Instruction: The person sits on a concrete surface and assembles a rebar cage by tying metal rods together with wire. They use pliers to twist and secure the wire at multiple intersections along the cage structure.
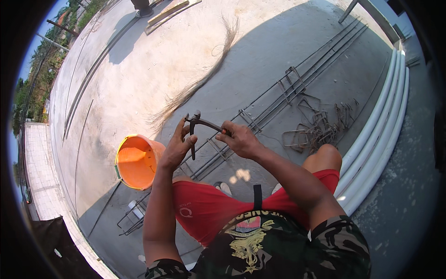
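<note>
Black steel pincers (204, 123) are held in front of me with their handles spread apart. The end of one handle is in my right hand (242, 140), whose fingers are curled round it. My left hand (176, 146) is at the other handle, its thumb against it and its fingers up beside the jaws. Whether any wire is between the jaws is too small to make out. Below the hands lies a long rebar cage (251, 122), its bars running diagonally with square stirrups (291, 86) around them.
An orange bucket (137, 162) stands left of my left forearm. Loose bent stirrups (320, 123) are piled at right, near my knee. A bundle of tie wire (200, 83) lies ahead. White pipes (376, 135) run along the right. Wooden boards (169, 16) and long bars (93, 69) lie farther off.
</note>
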Demonstrator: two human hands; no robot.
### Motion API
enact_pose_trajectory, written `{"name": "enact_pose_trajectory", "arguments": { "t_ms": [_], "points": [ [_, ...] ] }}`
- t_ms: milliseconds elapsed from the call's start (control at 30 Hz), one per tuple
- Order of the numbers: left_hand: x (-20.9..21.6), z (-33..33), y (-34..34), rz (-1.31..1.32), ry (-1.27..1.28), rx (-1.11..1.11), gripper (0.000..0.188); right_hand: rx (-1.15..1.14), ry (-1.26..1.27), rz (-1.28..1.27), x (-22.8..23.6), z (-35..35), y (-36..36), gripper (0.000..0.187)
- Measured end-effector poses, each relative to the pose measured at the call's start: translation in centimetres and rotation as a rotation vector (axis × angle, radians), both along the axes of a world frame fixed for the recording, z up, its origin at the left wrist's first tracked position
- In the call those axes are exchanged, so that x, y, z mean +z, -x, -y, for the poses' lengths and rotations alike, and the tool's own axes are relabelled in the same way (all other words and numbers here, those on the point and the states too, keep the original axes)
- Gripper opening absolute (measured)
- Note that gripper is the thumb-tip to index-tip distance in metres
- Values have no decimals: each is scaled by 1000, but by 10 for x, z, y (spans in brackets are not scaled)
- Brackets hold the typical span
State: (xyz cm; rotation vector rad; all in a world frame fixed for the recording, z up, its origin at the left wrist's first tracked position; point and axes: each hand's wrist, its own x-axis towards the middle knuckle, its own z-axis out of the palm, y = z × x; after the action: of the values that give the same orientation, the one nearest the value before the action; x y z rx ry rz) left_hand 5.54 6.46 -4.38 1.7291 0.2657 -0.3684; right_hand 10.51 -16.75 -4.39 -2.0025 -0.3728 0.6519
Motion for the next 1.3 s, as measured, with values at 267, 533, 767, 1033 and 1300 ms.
{"name": "enact_pose_trajectory", "arguments": {
  "t_ms": [267, 533, 767, 1033, 1300],
  "points": [
    [24, 181, -73, 74, 293, 403, 31, -310, -84, 446, 31, 76, -15, 22],
    [54, 219, -69, 17, 32, -202, 46, 36, -260, -331, 13, 169, -10, 28],
    [134, 170, -66, 51, -609, -204, 49, 57, 289, -258, -65, 209, -34, 26],
    [116, 106, 99, 54, -964, 30, 30, -174, -119, -603, -83, 236, -16, 21],
    [105, 103, 129, -5, -1130, 162, 15, -300, -245, -696, -109, 240, -18, 23]
  ]
}}
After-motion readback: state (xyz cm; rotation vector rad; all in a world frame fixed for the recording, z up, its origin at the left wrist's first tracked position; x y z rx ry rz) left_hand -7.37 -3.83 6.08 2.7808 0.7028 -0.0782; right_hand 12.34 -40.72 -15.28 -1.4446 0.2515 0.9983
